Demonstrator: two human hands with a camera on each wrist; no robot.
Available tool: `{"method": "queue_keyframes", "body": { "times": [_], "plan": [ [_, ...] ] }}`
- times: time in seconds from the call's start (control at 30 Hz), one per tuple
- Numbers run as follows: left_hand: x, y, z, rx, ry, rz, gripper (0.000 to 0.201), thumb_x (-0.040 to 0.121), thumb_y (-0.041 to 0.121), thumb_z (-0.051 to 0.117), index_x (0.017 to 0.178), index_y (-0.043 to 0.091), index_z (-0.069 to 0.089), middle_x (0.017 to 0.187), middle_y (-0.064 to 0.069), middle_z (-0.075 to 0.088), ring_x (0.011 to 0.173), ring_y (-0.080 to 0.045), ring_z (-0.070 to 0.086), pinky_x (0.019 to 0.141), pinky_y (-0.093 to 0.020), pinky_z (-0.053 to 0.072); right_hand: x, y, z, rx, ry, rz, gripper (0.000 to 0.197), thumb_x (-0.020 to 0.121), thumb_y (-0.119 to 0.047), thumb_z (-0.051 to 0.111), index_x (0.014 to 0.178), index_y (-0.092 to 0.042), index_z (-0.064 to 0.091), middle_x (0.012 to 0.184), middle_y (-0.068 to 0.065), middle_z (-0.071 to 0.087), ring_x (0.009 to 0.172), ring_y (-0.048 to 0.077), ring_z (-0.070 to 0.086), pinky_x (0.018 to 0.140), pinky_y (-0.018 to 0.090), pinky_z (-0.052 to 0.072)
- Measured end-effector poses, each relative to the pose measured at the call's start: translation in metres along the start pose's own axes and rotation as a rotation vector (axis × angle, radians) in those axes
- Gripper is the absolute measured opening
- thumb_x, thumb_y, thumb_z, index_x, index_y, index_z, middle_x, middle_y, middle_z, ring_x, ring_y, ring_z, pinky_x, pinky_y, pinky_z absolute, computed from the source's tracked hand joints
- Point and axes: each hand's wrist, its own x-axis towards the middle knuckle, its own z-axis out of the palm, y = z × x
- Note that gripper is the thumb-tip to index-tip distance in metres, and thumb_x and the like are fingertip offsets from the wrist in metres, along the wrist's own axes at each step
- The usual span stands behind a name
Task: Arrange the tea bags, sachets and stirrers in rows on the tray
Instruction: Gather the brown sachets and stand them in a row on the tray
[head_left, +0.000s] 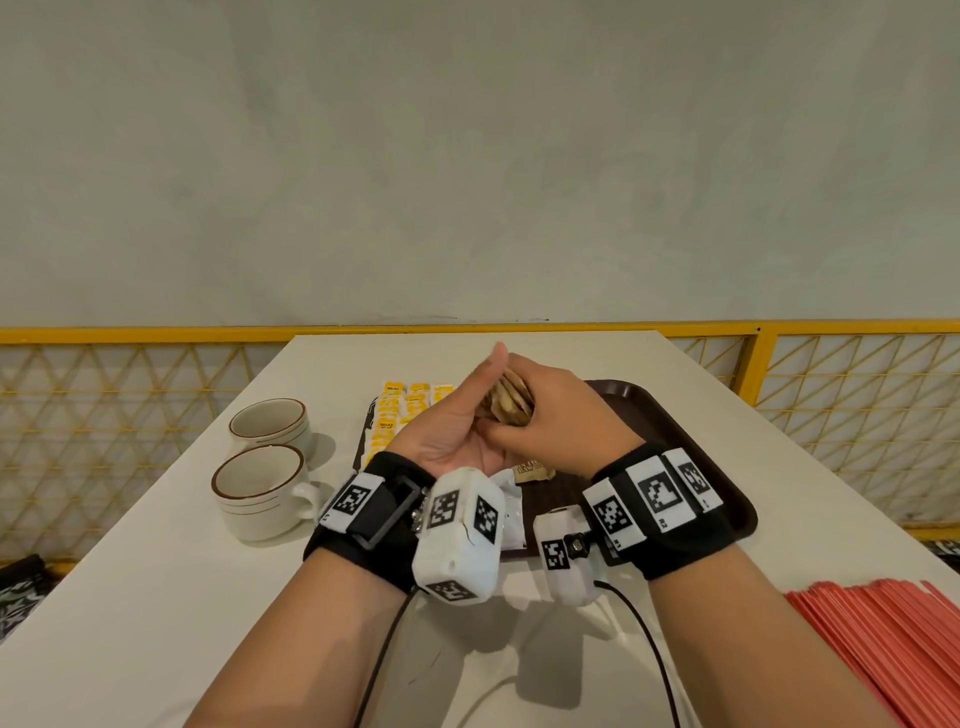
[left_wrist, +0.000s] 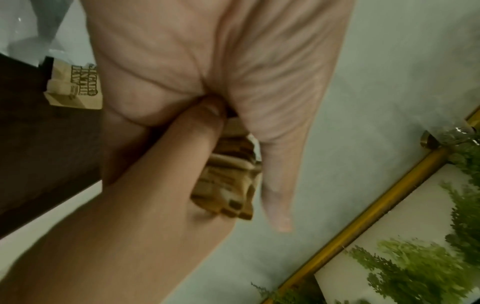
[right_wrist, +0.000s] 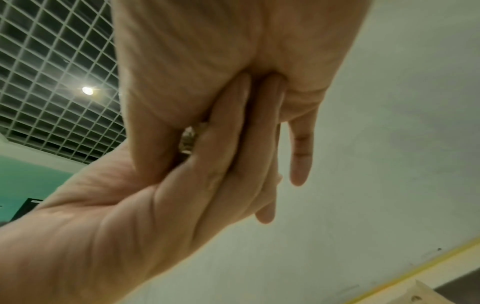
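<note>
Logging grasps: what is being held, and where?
A stack of brown sachets, pressed between both hands: left hand on one side, right hand on the other.

- The left hand (head_left: 457, 415) was raised at about 12 o'clock from the body, palm turned toward 3 o'clock, thumb straight and pointing up and away.
- The right hand (head_left: 550, 415) met it from 3 o'clock, back of the hand up, its fingers curled in against the left palm.
- Both hands were pressed together around a bundle of brown sachets (head_left: 506, 402), the left fingers lying along the right hand's underside.
- Both forearms converged from 6 o'clock, each wrist wearing a black band.
</note>
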Motion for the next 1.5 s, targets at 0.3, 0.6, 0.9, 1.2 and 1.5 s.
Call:
{"method": "queue_keyframes", "body": {
  "times": [0.3, 0.6, 0.9, 1.2, 1.5],
  "plan": [
    [-0.001, -0.001, 0.002, 0.069, -0.036, 0.043, 0.011, 0.072, 0.007, 0.064, 0.079, 0.004, 0.071, 0.08, -0.014, 0.069, 0.072, -0.021, 0.07, 0.069, -0.033, 0.058, 0.002, -0.002, -0.009, -0.012, -0.163, 0.051, 0.054, 0.065, -0.052, 0.069, 0.107, -0.023, 0.05, 0.099, -0.005, 0.061, 0.094, 0.018, 0.06, 0.085, 0.044, 0.049],
    [-0.005, 0.007, -0.014, 0.298, -0.279, 0.076, 0.074, 0.052, 0.013, 0.091, 0.121, 0.016, 0.064, 0.104, -0.017, 0.063, 0.097, -0.03, 0.067, 0.084, -0.036, 0.055, -0.016, 0.003, -0.062, 0.188, -0.096, -0.029, 0.04, 0.077, -0.02, 0.078, 0.114, -0.033, 0.068, 0.111, -0.018, 0.064, 0.105, -0.005, 0.052, 0.08, 0.008, 0.039],
    [-0.006, 0.008, -0.012, 0.27, -0.286, 0.092, 0.08, 0.05, 0.019, 0.093, 0.122, 0.006, 0.06, 0.113, -0.023, 0.061, 0.101, -0.033, 0.066, 0.081, -0.032, 0.058, -0.011, -0.001, -0.051, 0.212, -0.031, -0.073, 0.026, 0.076, -0.012, 0.078, 0.097, -0.026, 0.07, 0.09, -0.01, 0.067, 0.089, 0.002, 0.057, 0.072, 0.019, 0.044],
    [-0.007, 0.01, -0.012, 0.279, -0.315, 0.071, 0.082, 0.044, 0.026, 0.095, 0.117, 0.008, 0.062, 0.107, -0.022, 0.066, 0.097, -0.033, 0.068, 0.074, -0.029, 0.059, -0.01, 0.001, -0.05, 0.126, -0.024, -0.109, 0.029, 0.074, -0.019, 0.08, 0.086, -0.039, 0.062, 0.101, -0.017, 0.057, 0.098, 0.005, 0.049, 0.075, 0.01, 0.036],
    [-0.006, 0.01, -0.015, 0.336, -0.33, 0.061, 0.082, 0.046, 0.028, 0.094, 0.117, 0.005, 0.059, 0.107, -0.021, 0.067, 0.099, -0.035, 0.067, 0.083, -0.033, 0.057, -0.015, -0.007, -0.052, 0.137, -0.057, -0.095, 0.029, 0.075, -0.014, 0.079, 0.101, -0.023, 0.071, 0.088, -0.018, 0.062, 0.084, -0.011, 0.052, 0.072, 0.014, 0.042]
  ]
}}
